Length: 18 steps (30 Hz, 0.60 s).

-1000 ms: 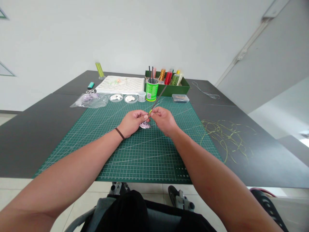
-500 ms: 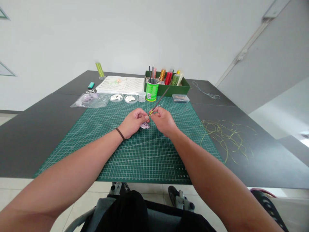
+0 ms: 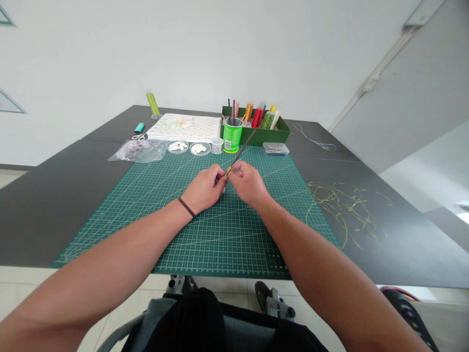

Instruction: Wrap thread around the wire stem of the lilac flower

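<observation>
Both my hands meet over the middle of a green cutting mat (image 3: 205, 230). My left hand (image 3: 203, 188) is closed, its fingertips pinching the near end of a thin dark stick (image 3: 245, 146). The stick slants up and away to the right. My right hand (image 3: 248, 184) is also closed, pinching the same stick just beside the left fingertips, where a yellow-green thread shows. A small pale flower-like piece seen earlier under the hands is now mostly hidden behind my left hand.
At the mat's far edge stand a green cup (image 3: 232, 135) with sticks, a green box (image 3: 273, 132) of thread spools, small clear dishes (image 3: 178, 146), a plastic bag (image 3: 136, 150) and a white board (image 3: 185, 127). Loose yellow-green threads (image 3: 339, 205) lie on the dark table at the right.
My hands have drawn closer together and lifted a little. The pale piece below them is now covered by my left hand. The stick keeps its slant.
</observation>
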Tool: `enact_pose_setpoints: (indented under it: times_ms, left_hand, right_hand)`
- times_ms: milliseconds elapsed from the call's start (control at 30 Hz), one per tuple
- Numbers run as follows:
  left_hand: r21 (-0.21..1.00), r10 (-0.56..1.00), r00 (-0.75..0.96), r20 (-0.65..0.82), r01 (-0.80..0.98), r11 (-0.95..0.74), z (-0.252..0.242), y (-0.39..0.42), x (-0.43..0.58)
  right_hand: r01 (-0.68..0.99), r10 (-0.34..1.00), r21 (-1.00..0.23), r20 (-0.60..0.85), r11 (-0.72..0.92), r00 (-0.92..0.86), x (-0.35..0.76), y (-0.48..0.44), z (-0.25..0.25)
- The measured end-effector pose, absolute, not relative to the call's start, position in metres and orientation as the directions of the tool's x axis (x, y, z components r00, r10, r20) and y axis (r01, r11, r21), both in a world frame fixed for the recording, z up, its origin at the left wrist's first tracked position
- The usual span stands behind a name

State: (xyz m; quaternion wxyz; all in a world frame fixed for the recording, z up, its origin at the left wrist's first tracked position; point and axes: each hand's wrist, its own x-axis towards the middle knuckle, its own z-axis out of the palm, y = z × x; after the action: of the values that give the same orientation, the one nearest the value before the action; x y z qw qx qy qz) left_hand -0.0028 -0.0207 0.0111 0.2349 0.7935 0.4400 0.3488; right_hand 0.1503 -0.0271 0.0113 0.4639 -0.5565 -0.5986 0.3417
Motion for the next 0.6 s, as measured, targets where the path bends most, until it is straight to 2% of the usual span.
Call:
enact_pose_setpoints:
  times_ms: [333,600]
  left_hand:
    - [0.904,0.947,0.273,0.171,0.34,-0.261,0.0111,-0.0142,-0.0016]
    - [0.94,0.96,0.235,0.152,0.264,-0.214,0.0089,-0.0119,0.0001]
  right_hand:
    - [0.369,0.982,-0.913,0.188,0.172,0.009,0.152,-0.028,0.0144]
    - [0.437,0.982,-0.884,0.187,0.165,0.007,0.1525,-0.0294,0.0176]
